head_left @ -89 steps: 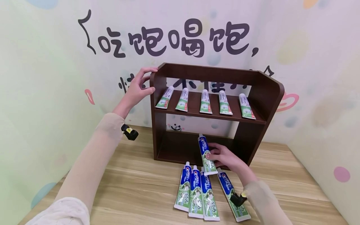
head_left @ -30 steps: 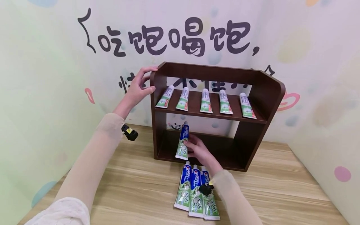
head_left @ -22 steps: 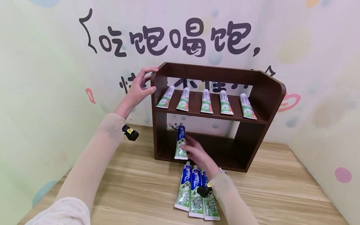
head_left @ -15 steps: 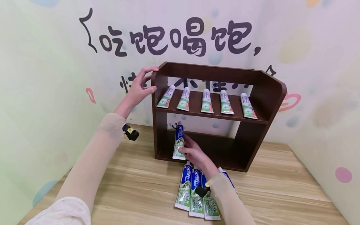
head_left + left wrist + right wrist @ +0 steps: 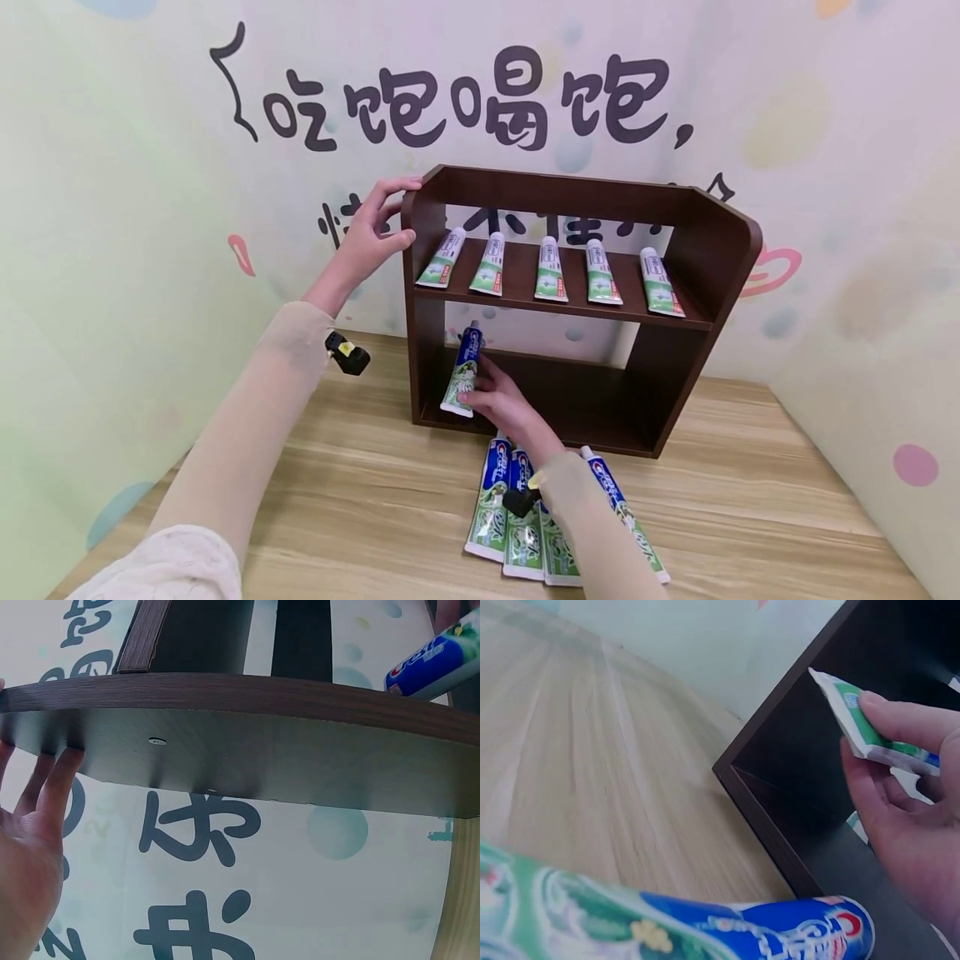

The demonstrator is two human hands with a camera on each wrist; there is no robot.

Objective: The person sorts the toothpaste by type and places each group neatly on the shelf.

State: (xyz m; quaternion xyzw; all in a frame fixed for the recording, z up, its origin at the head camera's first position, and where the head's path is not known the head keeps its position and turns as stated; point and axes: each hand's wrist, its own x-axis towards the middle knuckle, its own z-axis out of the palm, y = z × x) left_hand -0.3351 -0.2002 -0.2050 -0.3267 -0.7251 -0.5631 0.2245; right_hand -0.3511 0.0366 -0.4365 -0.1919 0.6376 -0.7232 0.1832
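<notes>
Toothpaste tube (image 5: 466, 362) was pinched, tilted, in right hand (image 5: 501, 404) at left end of brown rack's (image 5: 570, 186) lower compartment. Left hand (image 5: 367, 237), unclenched, rested fingertips on rack's upper left side. Four matching tubes (image 5: 491, 504) lay on desk (image 5: 360, 483).

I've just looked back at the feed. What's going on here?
The person's right grip holds a blue-and-green toothpaste tube, tilted cap end up, at the left end of the lower compartment of a dark wooden rack. The left grip rests on the rack's left side panel. Five white-and-green toothpaste tubes stand in a row on the upper shelf. Four more blue-and-green tubes lie on the table in front, some partly hidden by the right arm.
</notes>
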